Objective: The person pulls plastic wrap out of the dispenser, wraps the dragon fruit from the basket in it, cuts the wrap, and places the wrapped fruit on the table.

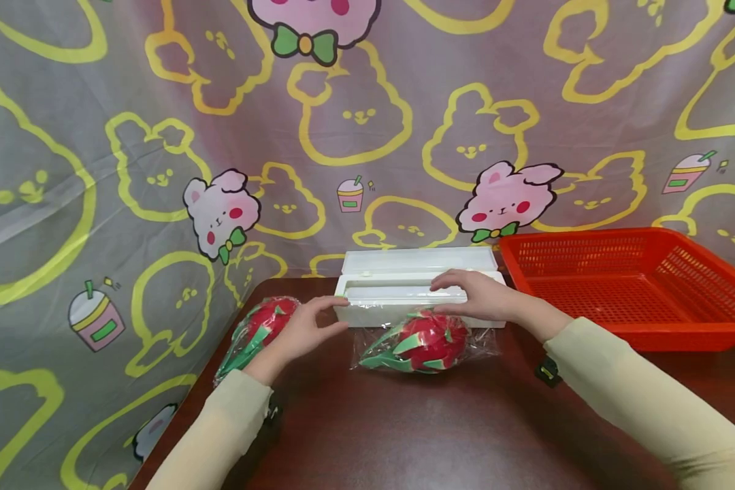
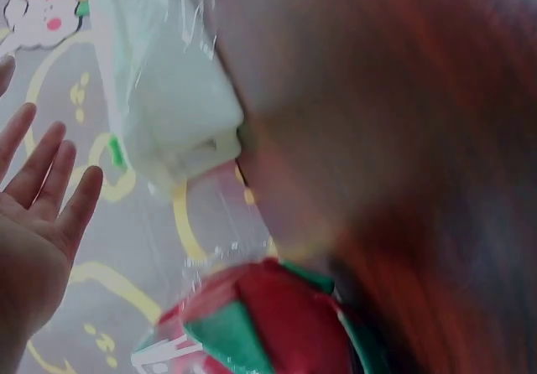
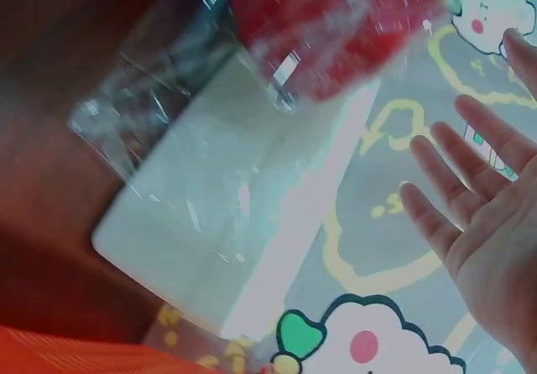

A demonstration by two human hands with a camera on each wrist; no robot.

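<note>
A white cling film dispenser (image 1: 422,257) stands with its lid raised, its roll of film (image 1: 398,292) showing inside. Directly in front of it lies a red and green dragon fruit (image 1: 431,344), with clear film spread around it. My left hand (image 1: 309,330) is at the dispenser's left end, thumb and fingers apart; the left wrist view shows its fingers (image 2: 50,168) extended and holding nothing. Over the right part of the roll, my right hand (image 1: 478,296) reaches with loosely bent fingers. In the right wrist view, its fingers (image 3: 453,181) spread beside the dispenser, nothing gripped.
A second dragon fruit (image 1: 268,323), wrapped in clear film, lies at the table's left edge by my left wrist. To the right sits a red plastic basket (image 1: 625,335). A patterned curtain (image 1: 367,136) hangs behind the dark brown table (image 1: 404,429).
</note>
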